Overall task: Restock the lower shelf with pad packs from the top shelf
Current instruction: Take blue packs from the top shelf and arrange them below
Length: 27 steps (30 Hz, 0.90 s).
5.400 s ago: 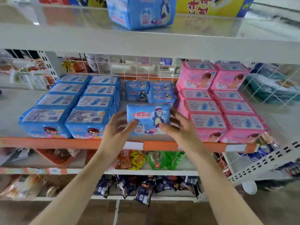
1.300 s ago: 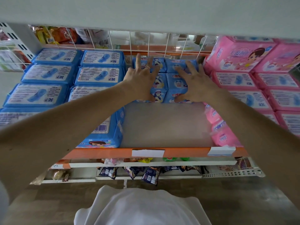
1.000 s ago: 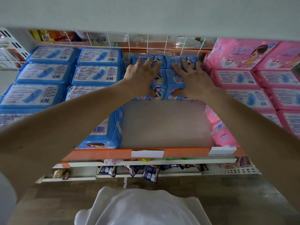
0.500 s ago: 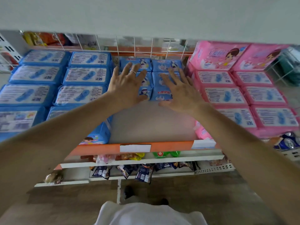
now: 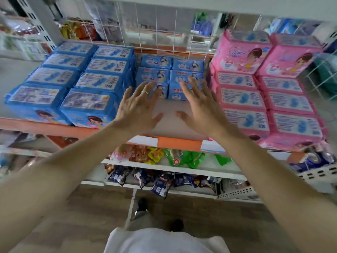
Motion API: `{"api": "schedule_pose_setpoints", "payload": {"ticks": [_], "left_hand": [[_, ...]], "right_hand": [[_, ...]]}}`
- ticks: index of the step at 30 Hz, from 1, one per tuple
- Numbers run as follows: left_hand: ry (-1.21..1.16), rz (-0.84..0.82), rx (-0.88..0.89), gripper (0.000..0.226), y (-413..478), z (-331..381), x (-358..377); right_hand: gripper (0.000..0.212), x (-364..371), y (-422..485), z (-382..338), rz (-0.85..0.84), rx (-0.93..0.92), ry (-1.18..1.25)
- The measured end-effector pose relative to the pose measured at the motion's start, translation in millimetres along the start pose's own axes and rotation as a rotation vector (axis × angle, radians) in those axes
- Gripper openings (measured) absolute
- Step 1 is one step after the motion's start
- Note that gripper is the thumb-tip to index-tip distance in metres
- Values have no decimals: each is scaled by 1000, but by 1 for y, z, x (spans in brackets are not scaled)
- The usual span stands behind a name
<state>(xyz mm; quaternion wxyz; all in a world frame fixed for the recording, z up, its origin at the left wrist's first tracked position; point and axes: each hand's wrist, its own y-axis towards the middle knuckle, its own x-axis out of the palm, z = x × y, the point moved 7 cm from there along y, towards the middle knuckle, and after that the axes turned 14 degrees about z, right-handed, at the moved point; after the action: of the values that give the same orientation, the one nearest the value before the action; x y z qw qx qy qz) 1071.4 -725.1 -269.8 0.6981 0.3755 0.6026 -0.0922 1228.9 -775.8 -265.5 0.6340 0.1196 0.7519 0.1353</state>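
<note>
Left hand (image 5: pixel 138 108) and right hand (image 5: pixel 201 110) spread flat, holding nothing.
I see pale shelf (image 5: pixel 169 125) mid-frame beneath them, wood floor (image 5: pixel 218 216) below.

Centre pad packs (image 5: pixel 169 77) sit at the rear of the shelf (image 5: pixel 169 129), between left pad stacks (image 5: pixel 82 79) and right pad stacks (image 5: pixel 264 95). Wire grid (image 5: pixel 156 28) stands behind them. Left hand (image 5: pixel 138 108) and right hand (image 5: pixel 202 110) hang before them. Snack bags (image 5: pixel 155 156) lie on the tier below
</note>
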Motion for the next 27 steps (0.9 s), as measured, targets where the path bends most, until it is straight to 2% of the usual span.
{"api": "schedule_pose_setpoints", "payload": {"ticks": [5,8,12,18,24,27], "left_hand": [[-51,140,-169,64,-51,-9,-34],[78,87,-196,70,-78,-15,-46],[157,102,-185,67,-99,-18,-68],[130,148,-195,67,-104,-17,-96],[55,190,-142,70,-105,-13,-135],[-1,239,-98,73,-107,-8,-168]], "right_hand": [[80,4,-10,-28,-15,-113,69],[80,8,-18,-51,-11,-156,117],[80,6,-31,-75,-14,-187,163],[78,-25,-36,-85,30,-176,160],[74,-74,-47,-100,127,-124,162],[69,-111,-56,-112,213,-61,242]]}}
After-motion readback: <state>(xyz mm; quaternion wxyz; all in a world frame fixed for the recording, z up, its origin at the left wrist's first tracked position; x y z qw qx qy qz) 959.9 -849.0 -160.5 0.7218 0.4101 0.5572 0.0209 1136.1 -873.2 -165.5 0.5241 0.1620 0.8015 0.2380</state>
